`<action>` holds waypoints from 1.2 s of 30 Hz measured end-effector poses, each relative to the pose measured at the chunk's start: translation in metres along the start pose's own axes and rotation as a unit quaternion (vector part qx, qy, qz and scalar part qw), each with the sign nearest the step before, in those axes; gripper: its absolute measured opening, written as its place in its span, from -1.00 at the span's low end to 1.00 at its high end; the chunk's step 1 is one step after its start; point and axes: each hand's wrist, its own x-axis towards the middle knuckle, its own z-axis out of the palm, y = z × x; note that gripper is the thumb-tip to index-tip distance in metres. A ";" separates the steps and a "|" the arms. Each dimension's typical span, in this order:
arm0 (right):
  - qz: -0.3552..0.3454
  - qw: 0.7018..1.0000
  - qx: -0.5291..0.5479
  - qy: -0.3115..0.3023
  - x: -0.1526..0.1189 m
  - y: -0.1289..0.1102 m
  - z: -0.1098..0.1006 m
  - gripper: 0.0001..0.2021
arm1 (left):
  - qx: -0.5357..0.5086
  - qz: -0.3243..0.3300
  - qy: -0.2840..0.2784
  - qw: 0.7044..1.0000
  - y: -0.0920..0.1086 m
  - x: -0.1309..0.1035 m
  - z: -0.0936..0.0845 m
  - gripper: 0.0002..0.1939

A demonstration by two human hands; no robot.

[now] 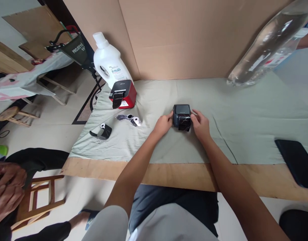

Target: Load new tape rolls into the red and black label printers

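Observation:
A small black portable printer point(182, 110) stands on the cloth-covered table in front of me. A glossy black strip point(184, 124) hangs from its front. My left hand point(164, 124) presses against its left side with curled fingers. On the other side, my right hand point(201, 124) has its thumb against the printer, with the fingers reaching along and past the right side. Left of my hands lie a paper roll with black wrapping point(135, 121) and a second roll in a black strip point(105, 131). A red and black printer point(123, 93) stands beyond them, also with a black strip at its front.
Behind the red printer is a white detergent bottle point(110, 60). A cardboard panel point(189, 40) closes off the back. At right are a large clear bottle point(266, 47) and a black phone point(296, 162). Another person's hands point(9, 187) are at lower left, near a wooden stool point(52, 190).

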 end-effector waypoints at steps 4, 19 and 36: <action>0.027 1.000 0.016 0.000 0.003 0.003 -0.001 -0.30 | -0.040 0.007 -0.014 0.999 -0.010 0.007 -0.002 -0.41; 0.001 1.000 0.006 -0.011 0.004 0.003 -0.002 -0.52 | -0.006 -0.001 -0.034 0.999 0.009 0.013 -0.013 -0.57; -0.002 1.000 0.018 0.002 0.003 0.002 0.000 -0.55 | -0.031 0.031 -0.047 0.998 -0.008 0.015 -0.014 -0.46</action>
